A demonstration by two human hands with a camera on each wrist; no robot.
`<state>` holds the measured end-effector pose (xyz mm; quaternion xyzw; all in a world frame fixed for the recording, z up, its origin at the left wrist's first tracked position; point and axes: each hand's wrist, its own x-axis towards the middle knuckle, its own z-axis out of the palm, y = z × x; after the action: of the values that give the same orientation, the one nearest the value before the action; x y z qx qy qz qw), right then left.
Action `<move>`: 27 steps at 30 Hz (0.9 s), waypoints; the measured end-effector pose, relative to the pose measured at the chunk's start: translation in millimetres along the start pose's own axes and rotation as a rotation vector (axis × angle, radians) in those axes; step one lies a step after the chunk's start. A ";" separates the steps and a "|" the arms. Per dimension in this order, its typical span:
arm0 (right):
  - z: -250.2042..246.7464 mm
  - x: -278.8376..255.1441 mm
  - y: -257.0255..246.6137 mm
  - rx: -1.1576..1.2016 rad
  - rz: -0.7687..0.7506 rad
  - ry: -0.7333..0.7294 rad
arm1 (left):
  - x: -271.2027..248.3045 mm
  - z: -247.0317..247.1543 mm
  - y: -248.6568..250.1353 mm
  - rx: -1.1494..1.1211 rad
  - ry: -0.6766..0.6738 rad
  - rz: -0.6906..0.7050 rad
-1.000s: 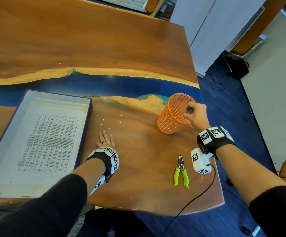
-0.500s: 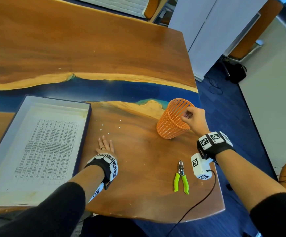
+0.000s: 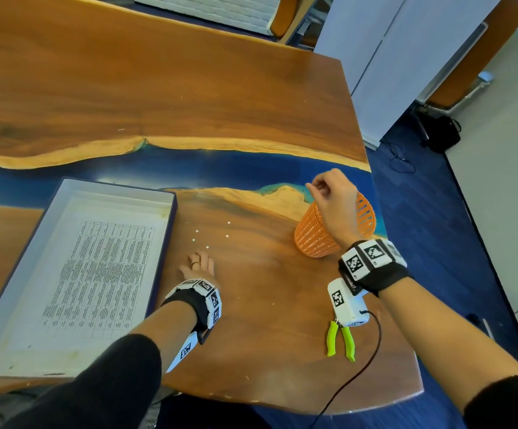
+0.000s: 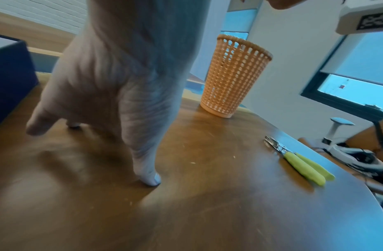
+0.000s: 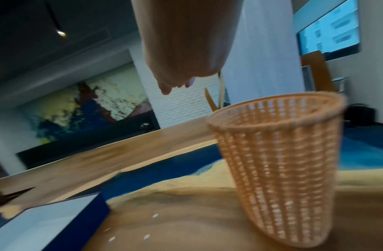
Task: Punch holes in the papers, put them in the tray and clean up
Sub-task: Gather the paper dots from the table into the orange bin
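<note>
A printed paper [image 3: 97, 280] is seen lying flat inside the white tray [image 3: 171, 209] with dark blue outer walls, at the lower left of the head view. Just right of the tray, near the frame's centre, small white paper dots [image 3: 208, 236] are scattered on the wooden table [image 3: 158, 97]. The left hand [image 3: 200, 266] is rested on the table just below the dots, fingers extended and fingertips pressed to the wood. To the right of centre, an orange mesh basket [image 3: 313, 236] is stood upright on the table. The right hand [image 3: 333, 205] is held above its rim, fingers curled with the tips drawn together; whether anything is pinched cannot be told. At the lower right, a green-handled hole punch [image 3: 339, 339] is laid on the table, apart from both hands.
</note>
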<state>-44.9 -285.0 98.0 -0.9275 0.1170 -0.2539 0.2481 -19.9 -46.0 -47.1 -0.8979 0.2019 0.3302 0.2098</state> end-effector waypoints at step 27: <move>220.0 -68.3 -6.1 0.287 0.567 -0.254 | 23.1 22.3 -22.0 -0.217 -0.040 -0.122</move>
<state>14.4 -168.2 -91.5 -0.8380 0.3012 -0.0711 0.4494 -4.0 -21.5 -72.8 -0.9191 0.1055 0.3547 0.1351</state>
